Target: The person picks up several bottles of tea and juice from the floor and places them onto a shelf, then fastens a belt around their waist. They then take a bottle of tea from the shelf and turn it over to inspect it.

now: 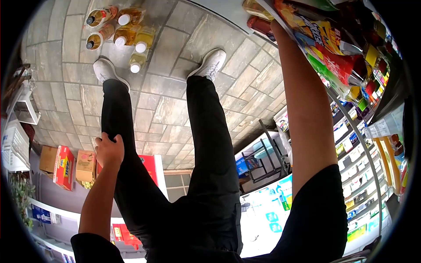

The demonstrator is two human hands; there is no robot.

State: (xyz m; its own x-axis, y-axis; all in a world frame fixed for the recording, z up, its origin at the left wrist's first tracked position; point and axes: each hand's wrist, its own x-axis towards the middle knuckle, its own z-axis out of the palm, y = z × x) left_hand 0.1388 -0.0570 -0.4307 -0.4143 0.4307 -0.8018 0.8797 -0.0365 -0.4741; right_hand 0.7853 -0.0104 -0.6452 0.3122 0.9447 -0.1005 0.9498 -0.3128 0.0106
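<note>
The tall metal shelf unit [351, 122], packed with glossy printed snack packets, takes the right arm, whose hand is hidden among them, so its grip cannot be told; reaching there calls for steady footing. The left hand [108, 150], loosely curled and empty, rests on the black trouser thigh, well apart from the smooth plastic bottles of amber drink [127, 33] on the grey stone-tile floor [175, 109].

The floor [175, 65] is laid with grey stone-pattern tiles in staggered rows. Standing directly on it at 11 o'clock is a cluster of bottles [120, 33], seven visible, with amber or pale yellow contents and white or dark caps. A white shoe [105, 70] rests just beside the cluster at its lower left. A second white shoe [211, 63] stands at 12 o'clock, apart from the bottles.
</note>
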